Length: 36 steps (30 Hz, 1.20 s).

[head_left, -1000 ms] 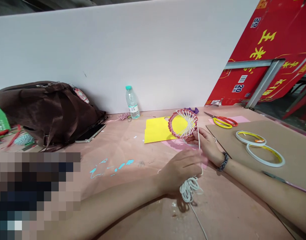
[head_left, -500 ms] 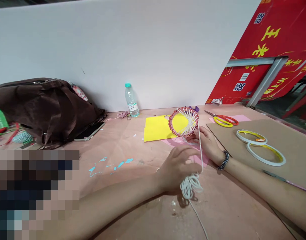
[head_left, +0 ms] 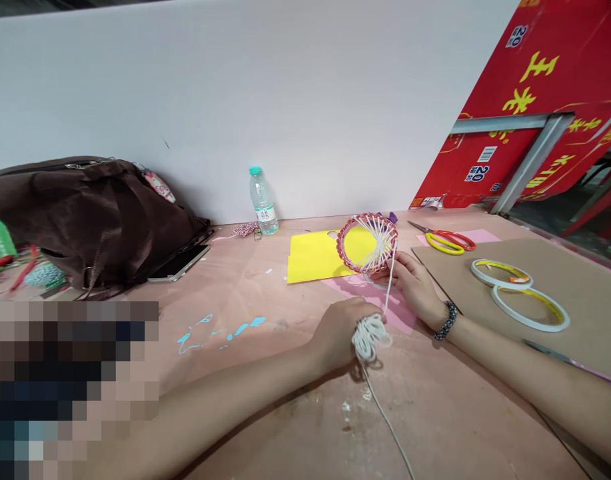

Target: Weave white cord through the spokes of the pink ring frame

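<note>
Since half a second ago the left hand point(head_left: 338, 333) has risen a little and curled into a fist, where its fingers were spread before; the bundle of white string point(head_left: 369, 338) has come up with it, and the strand from the ring point(head_left: 384, 241) to that fist now slants down to the left instead of hanging nearly straight; the ring itself has barely shifted.

Left fingers are closed around the string, with the loops bunched at the fist's right side and a loose tail running down over the table point(head_left: 285, 433) to the bottom edge; the right hand point(head_left: 414, 283), with a dark beaded bracelet point(head_left: 446, 321) at its wrist, pinches the ring at its lower right rim, thumb and fingers together on it; the ring stands roughly upright in front of the yellow paper point(head_left: 310, 259), its rim wrapped in red, white strands fanning across from its right side; pink paper point(head_left: 402, 315) lies below, partly behind the right hand.

Farther right, red and yellow-handled scissors point(head_left: 450, 243) lie near a brown board point(head_left: 585, 300), which bears two overlapping rolls of tape point(head_left: 530, 325); to the left, a water bottle point(head_left: 264, 207) stands by the white wall point(head_left: 285, 100), and a phone point(head_left: 179, 263) lies beside a brown bag point(head_left: 85, 220).
</note>
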Tool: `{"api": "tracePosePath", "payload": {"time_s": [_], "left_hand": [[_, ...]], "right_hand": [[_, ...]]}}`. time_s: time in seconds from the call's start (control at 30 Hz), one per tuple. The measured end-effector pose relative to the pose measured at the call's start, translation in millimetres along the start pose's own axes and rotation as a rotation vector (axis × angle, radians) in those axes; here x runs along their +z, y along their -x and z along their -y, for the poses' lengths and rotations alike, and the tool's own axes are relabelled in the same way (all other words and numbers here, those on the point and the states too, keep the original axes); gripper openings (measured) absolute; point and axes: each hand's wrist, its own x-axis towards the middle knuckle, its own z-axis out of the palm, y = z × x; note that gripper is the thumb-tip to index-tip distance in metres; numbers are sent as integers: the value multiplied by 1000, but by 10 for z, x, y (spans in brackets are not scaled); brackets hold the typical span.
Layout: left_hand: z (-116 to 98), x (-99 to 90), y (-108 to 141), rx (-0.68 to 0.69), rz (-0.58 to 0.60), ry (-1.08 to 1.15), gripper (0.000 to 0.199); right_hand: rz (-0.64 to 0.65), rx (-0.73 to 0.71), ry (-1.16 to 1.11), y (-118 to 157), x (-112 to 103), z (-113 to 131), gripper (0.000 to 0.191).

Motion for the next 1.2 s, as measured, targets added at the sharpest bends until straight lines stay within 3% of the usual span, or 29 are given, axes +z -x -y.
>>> {"api": "tracePosePath", "payload": {"time_s": [0.13, 0.2, 0.27, 0.37, 0.43, 0.57, 0.63, 0.7, 0.77, 0.93, 1.0, 1.07, 1.13, 1.2], "left_hand": [[-60, 54, 47, 517, 63, -293, 11], [-52, 70, 74, 646, 136, -313, 14], [-29, 70, 98, 570, 147, -267, 15], [3, 54, 112, 230, 28, -182, 16], [15, 47, 92, 52, -22, -84, 32], [44, 44, 6, -81, -83, 50, 75], [71, 40, -22, -120, -103, 104, 71], [91, 30, -24, -113, -65, 124, 49], [84, 17, -7, -18, -7, 26, 28], [-55, 22, 57, 499, -153, -442, 9], [-95, 44, 77, 635, -118, -506, 14], [-88, 63, 91, 614, 2, -468, 14], [-40, 68, 97, 453, 82, -375, 8], [21, 52, 88, 255, 67, -291, 24]], "right_hand": [[3, 13, -32, 10, 8, 7, 30], [13, 20, -40, 8, 11, 11, 31], [13, 10, -25, 2, 10, 12, 31], [0, -15, -4, -6, 0, 1, 30], [4, -22, -1, -8, -9, -10, 30], [26, -27, -19, -9, -18, -23, 29], [24, -28, -38, -12, -13, -19, 28], [9, -18, -49, -15, -4, -13, 28], [-8, 4, -48, -16, 1, -7, 29], [16, -2, -7, -2, -5, 1, 28], [18, 1, -3, 4, -6, 2, 27], [5, 13, -17, 6, -4, 2, 27], [-5, 8, -34, 3, -1, 2, 28], [-5, -7, -38, -1, 0, 1, 29]]}}
